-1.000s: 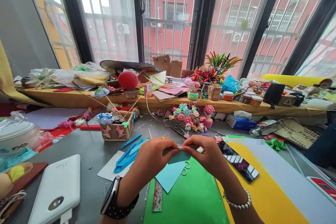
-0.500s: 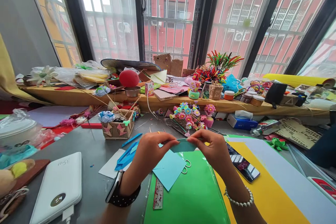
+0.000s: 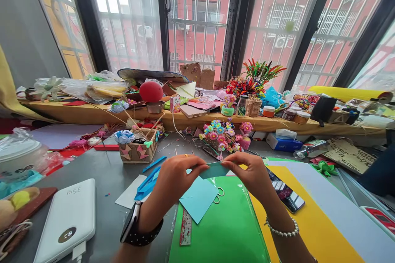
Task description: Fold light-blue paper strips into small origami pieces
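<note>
A small piece of blue-green paper (image 3: pixel 215 170) is stretched between my two hands above the green mat (image 3: pixel 228 222). My left hand (image 3: pixel 175 174) pinches its left end between thumb and fingers. At the other end my right hand (image 3: pixel 248 171) holds it in the same kind of pinch. Below them lies a light blue square sheet of paper (image 3: pixel 199 199), with the handles of scissors (image 3: pixel 219 195) sticking out from under its right side. A short printed ruler (image 3: pixel 185 228) lies on the mat. Folded blue paper strips (image 3: pixel 149 185) lie beyond my left forearm, partly hidden by it.
A white power bank (image 3: pixel 68 218) with a cable lies at the left. To the right, a phone (image 3: pixel 286 193) rests on yellow paper (image 3: pixel 304 230). Behind my hands stand a cardboard box (image 3: pixel 137 152) and crocheted flowers (image 3: pixel 222 135). A crowded ledge (image 3: pixel 191 121) runs below the windows.
My hands keep their pinch on the paper piece, with only a very slight shift of the wrists. The power bank's display reads differently.
</note>
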Motion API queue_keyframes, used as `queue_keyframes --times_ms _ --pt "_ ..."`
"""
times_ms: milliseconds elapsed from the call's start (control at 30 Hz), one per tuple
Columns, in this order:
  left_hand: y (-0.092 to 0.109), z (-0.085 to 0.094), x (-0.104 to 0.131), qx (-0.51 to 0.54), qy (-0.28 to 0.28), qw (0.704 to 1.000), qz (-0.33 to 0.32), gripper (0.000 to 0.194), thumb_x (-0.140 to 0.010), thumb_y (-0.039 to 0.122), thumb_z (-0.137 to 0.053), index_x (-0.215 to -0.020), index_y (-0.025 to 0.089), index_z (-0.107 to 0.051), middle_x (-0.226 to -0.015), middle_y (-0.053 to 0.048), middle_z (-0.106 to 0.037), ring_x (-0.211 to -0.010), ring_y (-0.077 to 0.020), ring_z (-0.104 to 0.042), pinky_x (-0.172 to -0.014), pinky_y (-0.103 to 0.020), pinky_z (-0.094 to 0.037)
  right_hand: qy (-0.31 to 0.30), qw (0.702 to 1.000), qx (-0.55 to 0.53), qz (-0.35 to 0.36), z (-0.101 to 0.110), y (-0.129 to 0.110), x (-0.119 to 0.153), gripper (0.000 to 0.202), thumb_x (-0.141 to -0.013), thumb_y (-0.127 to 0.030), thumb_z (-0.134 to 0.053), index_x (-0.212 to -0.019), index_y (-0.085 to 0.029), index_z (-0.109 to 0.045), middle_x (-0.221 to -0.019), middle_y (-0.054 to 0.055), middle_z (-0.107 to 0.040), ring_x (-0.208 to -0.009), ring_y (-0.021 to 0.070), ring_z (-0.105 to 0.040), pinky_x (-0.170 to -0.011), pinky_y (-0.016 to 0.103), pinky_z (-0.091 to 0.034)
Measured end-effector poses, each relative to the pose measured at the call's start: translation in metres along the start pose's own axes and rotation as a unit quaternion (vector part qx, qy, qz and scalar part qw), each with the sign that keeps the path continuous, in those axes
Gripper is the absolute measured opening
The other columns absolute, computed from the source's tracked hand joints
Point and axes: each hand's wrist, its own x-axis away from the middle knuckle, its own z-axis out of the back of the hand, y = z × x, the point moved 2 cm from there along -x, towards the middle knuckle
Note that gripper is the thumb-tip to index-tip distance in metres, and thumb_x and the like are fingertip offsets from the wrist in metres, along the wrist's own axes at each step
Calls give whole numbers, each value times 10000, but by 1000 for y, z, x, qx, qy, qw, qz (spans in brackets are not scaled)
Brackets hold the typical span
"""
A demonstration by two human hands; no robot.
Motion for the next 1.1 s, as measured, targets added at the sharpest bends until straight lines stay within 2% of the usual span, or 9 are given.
queue_keyframes --times_ms 167,367,500,600,767,867,1100 --pt "-1 0 -1 19 -6 1000 21 162 -777 273 -530 -728 191 -661 -724 2 -698 -675 -149 -612 -602 -217 -403 -12 1000 -20 -1 1 3 0 148 -755 -301 -585 -693 -178 -639 -675 25 -663 -643 160 -595 -596 243 -455" --pt "1 -2 -1 66 -8 998 3 142 -772 264 -533 -783 203 -661 -769 2 -699 -719 -152 -615 -638 -223 -420 -39 999 -36 -7 -1 0 -1 175 -744 -335 -589 -723 -170 -643 -707 36 -668 -670 165 -600 -615 252 -458" --pt "1 0 -1 87 6 996 29 143 -769 252 -530 -769 194 -661 -742 6 -695 -682 -146 -608 -614 -218 -416 -62 994 -87 -33 4 0 -1 228 -743 -382 -572 -759 -167 -647 -738 39 -670 -675 162 -612 -598 244 -466" --pt "2 1 -2 119 -4 992 37 166 -776 274 -519 -756 189 -659 -707 17 -688 -639 -130 -595 -576 -198 -408 -67 990 -109 -55 7 2 -1 216 -714 -369 -604 -771 -164 -640 -711 30 -658 -650 158 -611 -575 239 -468" --pt "4 -2 -2 135 -23 990 36 163 -774 278 -526 -760 182 -656 -697 15 -680 -634 -125 -586 -579 -193 -404 -58 994 -73 -48 5 0 -1 123 -716 -277 -614 -692 -157 -623 -645 16 -629 -600 138 -581 -555 227 -454" --pt "7 -5 -1 117 -48 992 25 155 -767 270 -538 -770 179 -664 -721 -4 -678 -658 -139 -585 -600 -210 -403 -80 996 -40 -30 3 -3 0 110 -725 -250 -606 -669 -157 -628 -632 19 -636 -599 139 -577 -561 230 -447" --pt "11 -8 0 102 -79 992 14 146 -761 231 -542 -782 176 -675 -730 -17 -666 -678 -150 -580 -612 -223 -396 -106 994 -37 -8 1 -3 1 181 -752 -320 -573 -689 -159 -625 -639 23 -636 -604 142 -573 -535 229 -440"
